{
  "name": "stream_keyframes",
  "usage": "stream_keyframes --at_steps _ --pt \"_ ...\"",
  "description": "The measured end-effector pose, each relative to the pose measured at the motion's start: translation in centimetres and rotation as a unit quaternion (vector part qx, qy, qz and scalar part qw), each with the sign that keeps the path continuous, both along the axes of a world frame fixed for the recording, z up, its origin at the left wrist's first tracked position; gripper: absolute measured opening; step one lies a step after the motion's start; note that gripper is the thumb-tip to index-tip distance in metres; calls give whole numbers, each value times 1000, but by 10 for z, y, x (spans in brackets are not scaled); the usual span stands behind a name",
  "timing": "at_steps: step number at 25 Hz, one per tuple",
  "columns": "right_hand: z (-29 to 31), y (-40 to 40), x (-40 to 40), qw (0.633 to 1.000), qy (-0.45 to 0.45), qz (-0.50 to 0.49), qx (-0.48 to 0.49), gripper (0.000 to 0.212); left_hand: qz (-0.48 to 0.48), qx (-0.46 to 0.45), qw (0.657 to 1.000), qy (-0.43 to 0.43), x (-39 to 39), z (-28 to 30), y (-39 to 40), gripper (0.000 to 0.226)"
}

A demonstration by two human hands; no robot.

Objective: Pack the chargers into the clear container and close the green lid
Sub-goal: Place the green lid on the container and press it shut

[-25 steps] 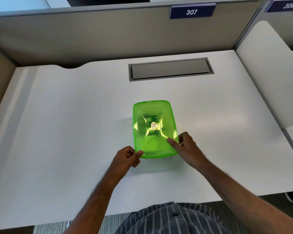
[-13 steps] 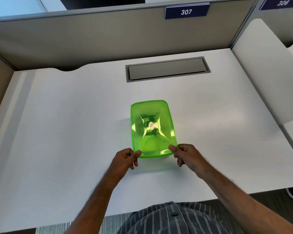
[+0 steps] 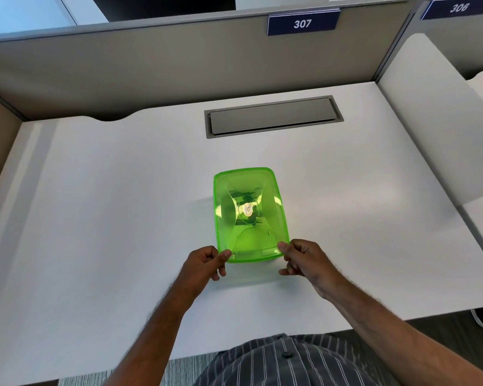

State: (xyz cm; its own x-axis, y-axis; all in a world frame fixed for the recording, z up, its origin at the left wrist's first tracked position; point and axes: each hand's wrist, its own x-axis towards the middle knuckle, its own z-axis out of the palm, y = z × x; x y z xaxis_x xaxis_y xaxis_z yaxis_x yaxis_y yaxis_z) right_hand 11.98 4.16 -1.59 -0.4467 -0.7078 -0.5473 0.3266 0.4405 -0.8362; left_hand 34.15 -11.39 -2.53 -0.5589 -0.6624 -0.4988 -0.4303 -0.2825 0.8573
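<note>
On the white desk (image 3: 101,207), seen from the head camera, the clear container sits near the middle with the green lid (image 3: 248,215) lying flat over its top, the long side running away from the person. Only the lid's translucent green surface shows from above; the container's walls are mostly hidden beneath it, and dim dark shapes with a bright round glint show through the centre of the lid, too unclear to say whether they are the chargers.

The left hand (image 3: 204,264) is at the lid's near left corner. Its fingers are curled in toward the palm, and the thumb and forefinger are pressed together on the lid's edge, pinching that corner. The right hand (image 3: 304,260) mirrors it at the near right corner: fingers folded, thumb and forefinger closed on the rim. Both hands touch only the lid's near edge; whether they press it down or lift it cannot be told.

Beyond the container, a grey cable hatch (image 3: 273,117) is set into the desk, well apart from the lid. A grey partition (image 3: 151,62) stands behind it, bearing a blue plate numbered 307 (image 3: 303,23).
</note>
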Motion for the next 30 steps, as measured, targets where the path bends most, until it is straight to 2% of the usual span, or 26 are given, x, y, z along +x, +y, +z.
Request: stream_keyframes --at_steps 4,9,11,14,16,19,22,25,27,30 --pt "-1 1 -1 1000 -10 5 -4 34 -8 15 1000 3 1 0 -1 37" --pt "1 2 -5 1000 -7 27 14 35 -68 20 997 -26 3 5 -14 41" --pt "2 3 -7 999 9 35 23 37 -43 -4 998 -47 -2 5 -24 44" --pt "4 3 -8 998 25 43 34 44 48 -95 993 -45 -24 3 -42 32" --pt "5 4 -6 998 18 49 35 52 63 -174 982 -37 -44 5 -60 44" --pt "8 5 -1 997 13 66 40 54 -2 -298 951 -87 -75 9 -91 67" --pt "10 9 2 996 11 75 45 45 -120 -371 911 -133 -110 18 -115 75" --pt "10 10 3 997 -8 58 42 41 -188 -362 896 -178 -130 17 -128 81" --pt "11 11 2 998 -20 44 38 36 -179 -348 900 -193 -131 14 -131 83" --pt "14 12 -5 999 -32 19 28 33 -127 -333 917 -180 -122 11 -129 73"
